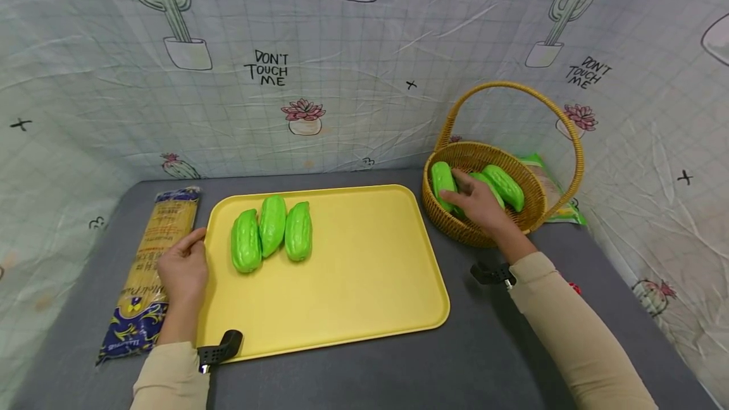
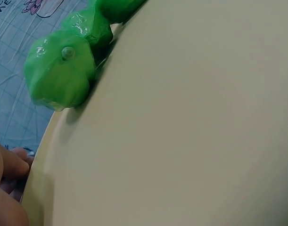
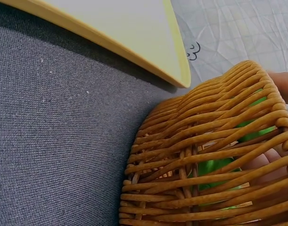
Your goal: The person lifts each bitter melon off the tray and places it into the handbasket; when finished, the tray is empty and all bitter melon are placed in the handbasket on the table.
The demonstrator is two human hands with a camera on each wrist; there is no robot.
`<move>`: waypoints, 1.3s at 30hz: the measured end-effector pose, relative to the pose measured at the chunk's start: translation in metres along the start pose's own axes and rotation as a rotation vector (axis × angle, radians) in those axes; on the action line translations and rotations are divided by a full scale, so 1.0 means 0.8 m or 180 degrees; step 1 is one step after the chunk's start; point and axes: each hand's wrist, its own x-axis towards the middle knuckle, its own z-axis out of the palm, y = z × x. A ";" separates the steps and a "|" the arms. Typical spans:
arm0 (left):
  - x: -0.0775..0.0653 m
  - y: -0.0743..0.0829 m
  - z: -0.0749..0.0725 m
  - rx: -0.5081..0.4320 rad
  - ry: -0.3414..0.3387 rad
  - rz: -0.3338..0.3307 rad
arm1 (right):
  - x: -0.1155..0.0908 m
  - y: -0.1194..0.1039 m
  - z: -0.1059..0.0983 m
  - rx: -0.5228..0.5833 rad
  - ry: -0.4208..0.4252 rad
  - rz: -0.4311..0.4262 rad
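Observation:
My right hand reaches into the wicker basket and holds a glossy, ridged green gourd at its left side. Through the weave in the right wrist view, fingers and green surface show; the basket wall partly hides the grip. More green gourds lie in the basket, right of the hand. At the yellow tray's left edge, my left hand touches the rim from outside with loosely bent fingers. Three green gourds lie side by side at the tray's upper left.
A long pack of spaghetti lies left of the tray, beside the left hand. Behind the basket's right side is a green-edged bag. The basket's tall handle arches above the right hand. A printed cloth hangs behind the grey table.

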 end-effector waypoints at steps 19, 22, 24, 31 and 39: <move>0.000 -0.002 0.001 0.0003 0.0006 -0.0071 | 0.001 0.005 -0.002 0.0061 -0.0217 0.0180; 0.001 -0.002 0.001 -0.0001 0.0004 -0.0050 | 0.001 0.005 -0.004 0.0029 -0.0237 0.0214; 0.002 -0.001 0.001 -0.0017 0.0005 -0.0035 | 0.002 0.004 -0.005 0.0014 -0.0247 0.0230; 0.004 0.001 0.003 0.0012 0.0024 0.0001 | 0.002 0.005 -0.009 -0.0084 -0.0329 0.0254; 0.004 0.000 0.002 -0.0007 0.0051 -0.0027 | 0.004 0.008 -0.007 -0.0239 -0.0412 0.0312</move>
